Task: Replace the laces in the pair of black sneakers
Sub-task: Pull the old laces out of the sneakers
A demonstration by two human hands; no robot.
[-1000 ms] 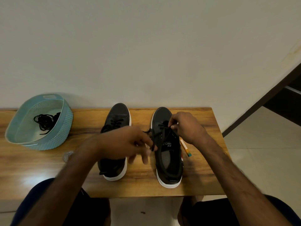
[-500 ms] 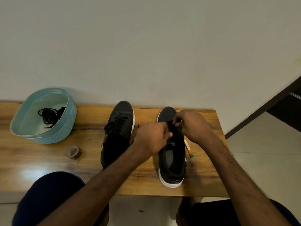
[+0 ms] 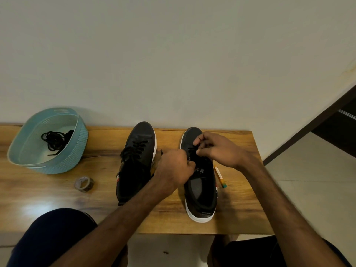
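Observation:
Two black sneakers with white soles stand side by side on a wooden bench, toes toward the wall. The left sneaker is laced in black. Over the eyelets of the right sneaker, both of my hands work its black lace. My left hand is curled, pinching the lace at the shoe's left side, and a lace end sticks out behind its knuckles. My right hand pinches the lace near the toe end of the eyelets. The lace between the fingers is mostly hidden.
A teal plastic basket at the bench's left holds a bundle of black laces. A small roll of tape lies in front of it. An orange-and-green stick lies right of the right sneaker. The bench's right edge drops to a tiled floor.
My left hand has moved from between the sneakers onto the right sneaker's eyelets. My right hand has stayed at the upper eyelets. The view has shifted slightly.

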